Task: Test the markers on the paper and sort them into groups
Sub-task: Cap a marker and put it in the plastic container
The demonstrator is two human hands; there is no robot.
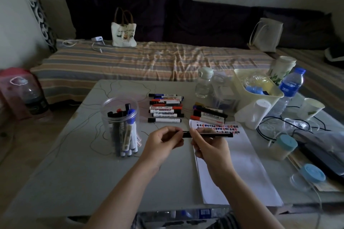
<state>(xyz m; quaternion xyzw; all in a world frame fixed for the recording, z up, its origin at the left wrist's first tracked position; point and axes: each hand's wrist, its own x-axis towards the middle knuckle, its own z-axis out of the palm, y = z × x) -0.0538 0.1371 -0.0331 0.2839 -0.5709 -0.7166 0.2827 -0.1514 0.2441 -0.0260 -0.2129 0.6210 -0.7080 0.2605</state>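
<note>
Two hands holding a black marker over the near table.

The left hand [163, 140] and right hand [208, 143] are both gripping the black marker [210, 134] above the paper [242, 163]; farther off, sorted markers [165, 108] are lying in rows beside a clear jar [121, 117].

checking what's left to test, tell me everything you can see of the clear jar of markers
The clear jar is a round, see-through container that looks like plastic, with no lid on it, upright on the grey table, left of the sorted marker rows. Several markers stand in it: white barrels, mostly black caps, one blue cap and a bit of red showing at the top. Neither hand touches it.
</note>
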